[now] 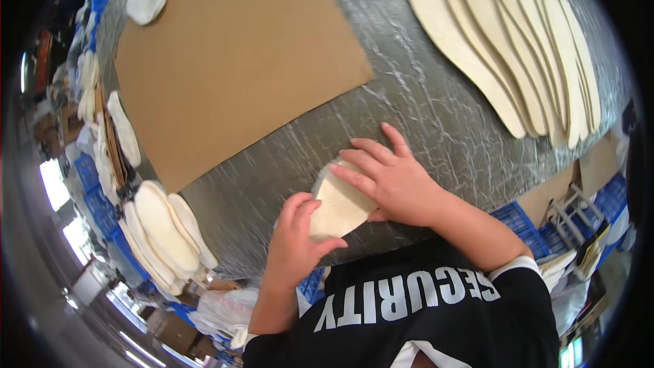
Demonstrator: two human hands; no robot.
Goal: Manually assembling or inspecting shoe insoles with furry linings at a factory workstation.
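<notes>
Near the table's front edge, a cream insole (pixel 337 208) with a fuzzy pale rim is between my two hands. My left hand (pixel 296 238) grips its left end, fingers curled over the edge and thumb along the near side. Across its right part lies my right hand (pixel 398 187), with fingers over the top and thumb at the near edge; the forefinger side presses on it while the outer fingers spread past it. The palm and fingers hide the insole's right end. At the far right, a fanned row of several cream insoles (pixel 487 48) lies on the table.
A large brown cardboard sheet (pixel 238 61) covers the table's far left. Plastic film wraps the tabletop (pixel 436 136). More insoles (pixel 163 228) are piled at the left edge, with a white piece (pixel 146 6) on the cardboard's corner. Blue crates (pixel 521 225) stand below, right.
</notes>
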